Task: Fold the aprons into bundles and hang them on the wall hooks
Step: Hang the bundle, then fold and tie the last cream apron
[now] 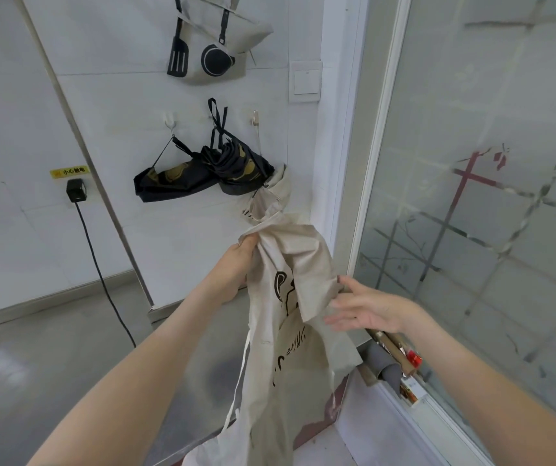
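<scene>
A beige apron [290, 297] with black print hangs loose in front of me, its top reaching up toward the right wall hook [255, 118]. My left hand [241, 260] grips a bunch of the cloth near its upper part. My right hand [364, 306] is beside the apron's right edge with fingers spread and straight, touching the fabric. A black and gold apron bundle [202, 173] hangs by its straps from the hooks [168, 120] on the white wall. Another beige apron [216, 38] with a black utensil print hangs higher up.
A light switch [306, 81] sits on the wall to the right of the hooks. A black plug [76, 191] and cable run down the left wall. A frosted glass door [488, 196] stands at right, with clutter [401, 361] at its base. The floor is grey.
</scene>
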Motion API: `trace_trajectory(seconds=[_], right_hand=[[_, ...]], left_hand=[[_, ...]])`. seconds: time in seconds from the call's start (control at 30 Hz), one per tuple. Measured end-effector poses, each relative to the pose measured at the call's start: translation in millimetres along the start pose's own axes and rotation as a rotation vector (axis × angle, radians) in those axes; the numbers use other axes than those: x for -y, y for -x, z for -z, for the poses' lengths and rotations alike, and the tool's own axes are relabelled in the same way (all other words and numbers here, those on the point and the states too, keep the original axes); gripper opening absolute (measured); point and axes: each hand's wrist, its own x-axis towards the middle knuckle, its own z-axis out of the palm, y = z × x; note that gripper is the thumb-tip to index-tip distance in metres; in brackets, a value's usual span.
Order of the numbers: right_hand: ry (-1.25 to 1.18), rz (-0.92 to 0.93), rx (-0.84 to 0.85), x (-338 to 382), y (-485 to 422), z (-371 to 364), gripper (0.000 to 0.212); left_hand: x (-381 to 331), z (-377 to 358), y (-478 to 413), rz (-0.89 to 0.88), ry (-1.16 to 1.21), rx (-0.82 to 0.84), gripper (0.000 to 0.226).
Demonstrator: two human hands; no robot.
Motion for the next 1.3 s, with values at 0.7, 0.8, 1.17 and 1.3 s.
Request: trace_trajectory(seconds=[0.7, 0.8, 1.17, 1.3], right_hand=[[1.162, 0.528, -0.816, 64, -8, -1, 0.016], [0.924, 0.563, -0.903, 45, -12, 3, 0.024], [0.359, 0.776, -0.875, 74, 7, 8, 0.025], [0.344, 0.395, -0.624, 54, 9, 28, 0.122]], left_hand=[[24, 38, 8, -0.129, -0.985, 0.029, 0.042], [41, 40, 6, -0.165, -0.835, -0.035, 0.037], [63, 31, 5, -0.034, -0.500, 0.367, 0.022], [48, 18, 3, -0.164, -0.421, 0.021, 0.025]])
